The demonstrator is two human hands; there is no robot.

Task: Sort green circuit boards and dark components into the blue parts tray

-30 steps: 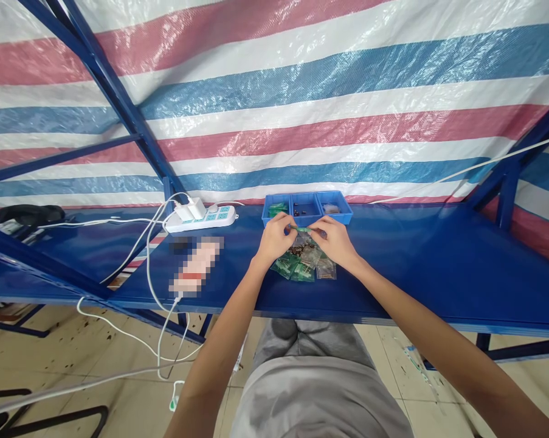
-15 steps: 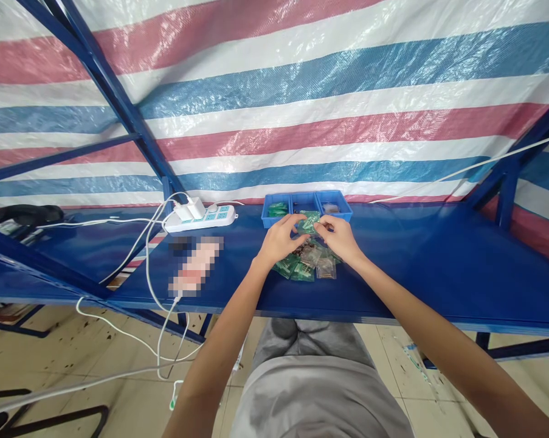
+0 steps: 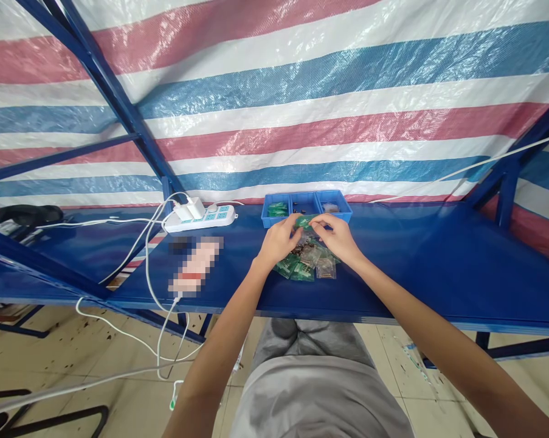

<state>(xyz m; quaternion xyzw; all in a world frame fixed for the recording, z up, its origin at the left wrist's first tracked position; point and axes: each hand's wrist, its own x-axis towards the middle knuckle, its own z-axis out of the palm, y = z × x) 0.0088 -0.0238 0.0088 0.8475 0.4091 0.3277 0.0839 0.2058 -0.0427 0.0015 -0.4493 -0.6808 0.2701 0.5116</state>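
Between my two hands is a small green plastic bag (image 3: 305, 221), raised just in front of the blue divided tray (image 3: 304, 201). My left hand (image 3: 279, 238) grips the bag's left side, and my right hand (image 3: 333, 235) pinches its right edge. What the bag contains is too small to make out. Below my hands a pile of small green and clear bags (image 3: 307, 261) lies on the blue table. Green bags (image 3: 278, 210) fill the tray's left compartment, a few dark bits are in the middle one, and clear bags (image 3: 331, 207) lie in the right one.
A white power strip (image 3: 201, 219) with plugged-in adapters stands at the back left of the blue table (image 3: 420, 261). White cables (image 3: 149, 261) trail over the front edge to the floor. A blurred-out pinkish object (image 3: 196, 267) lies left of my arm. Blue frame posts (image 3: 114, 91) flank the table.
The green bag between my hands has tilted, showing a narrower face. My right fingers have shifted slightly left along its edge. The pile and the tray look the same.
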